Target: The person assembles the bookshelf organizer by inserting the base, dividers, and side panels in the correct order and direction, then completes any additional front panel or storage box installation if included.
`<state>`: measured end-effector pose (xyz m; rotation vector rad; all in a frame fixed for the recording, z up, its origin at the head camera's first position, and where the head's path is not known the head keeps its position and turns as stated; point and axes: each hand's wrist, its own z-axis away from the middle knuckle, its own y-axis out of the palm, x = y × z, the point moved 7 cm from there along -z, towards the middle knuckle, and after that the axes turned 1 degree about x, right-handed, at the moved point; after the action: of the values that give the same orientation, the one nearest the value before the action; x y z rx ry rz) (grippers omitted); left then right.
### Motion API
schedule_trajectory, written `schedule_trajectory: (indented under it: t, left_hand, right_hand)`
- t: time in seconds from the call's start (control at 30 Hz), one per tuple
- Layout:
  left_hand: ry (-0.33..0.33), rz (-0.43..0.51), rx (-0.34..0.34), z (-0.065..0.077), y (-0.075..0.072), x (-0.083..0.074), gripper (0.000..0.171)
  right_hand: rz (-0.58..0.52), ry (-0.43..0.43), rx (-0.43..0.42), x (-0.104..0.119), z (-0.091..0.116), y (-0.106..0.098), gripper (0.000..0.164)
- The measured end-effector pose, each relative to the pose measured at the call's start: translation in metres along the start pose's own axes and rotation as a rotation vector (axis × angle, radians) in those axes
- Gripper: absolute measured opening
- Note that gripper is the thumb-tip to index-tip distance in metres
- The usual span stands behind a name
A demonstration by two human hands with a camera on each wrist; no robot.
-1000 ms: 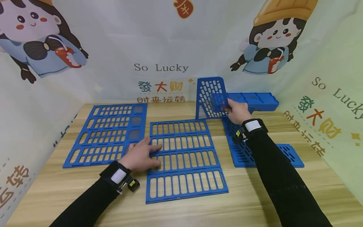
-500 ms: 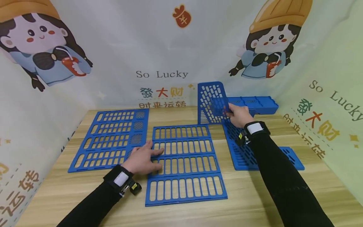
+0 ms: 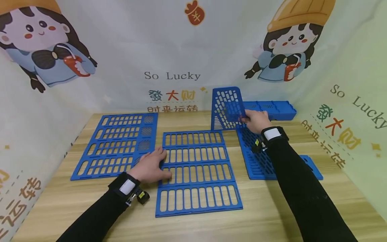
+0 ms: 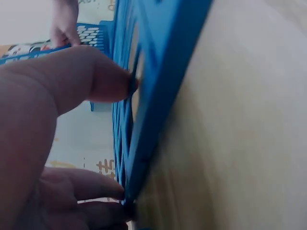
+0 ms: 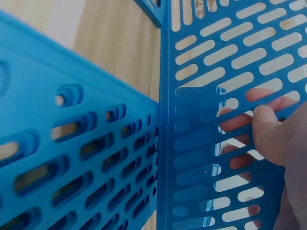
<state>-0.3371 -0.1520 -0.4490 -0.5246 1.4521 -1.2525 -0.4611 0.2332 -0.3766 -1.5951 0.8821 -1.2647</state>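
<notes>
Toward the back right, my right hand (image 3: 257,121) grips an upright blue perforated plastic panel (image 3: 220,104) with one rounded top corner. In the right wrist view, its thumb lies on the near face and the fingers show through the slots behind. Another perforated panel (image 5: 81,158) meets its lower edge there at an angle; from the head it lies flat (image 3: 257,161). My left hand (image 3: 150,166) rests at the left edge of a flat blue slotted panel (image 3: 193,183). The left wrist view has the thumb (image 4: 108,79) on its slats and the other fingertips right at its edge.
At the left lies a wide blue grid panel (image 3: 113,134), close beside my left hand. A long blue box-shaped part (image 3: 281,111) sits at the back right. Part of another blue panel (image 3: 312,168) shows past my right sleeve. A printed cloth (image 3: 178,40) hangs behind the wooden table (image 3: 260,218).
My left index finger has drawn back from over the slotted panel to its left edge. My right hand keeps hold of the upright panel, which has barely moved. The head view shifted slightly.
</notes>
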Motion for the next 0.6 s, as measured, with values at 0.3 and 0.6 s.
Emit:
schedule_trajectory:
  t: [0.3, 0.6]
  left_hand:
    - [0.004, 0.008, 0.012, 0.001, -0.001, -0.003, 0.104]
    - [0.009, -0.006, 0.017, -0.001, 0.000, -0.002, 0.104]
  right_hand:
    - [-0.007, 0.003, 0.044, 0.006, -0.009, 0.004, 0.025]
    - [-0.013, 0.013, 0.030, 0.008, -0.018, 0.003, 0.021]
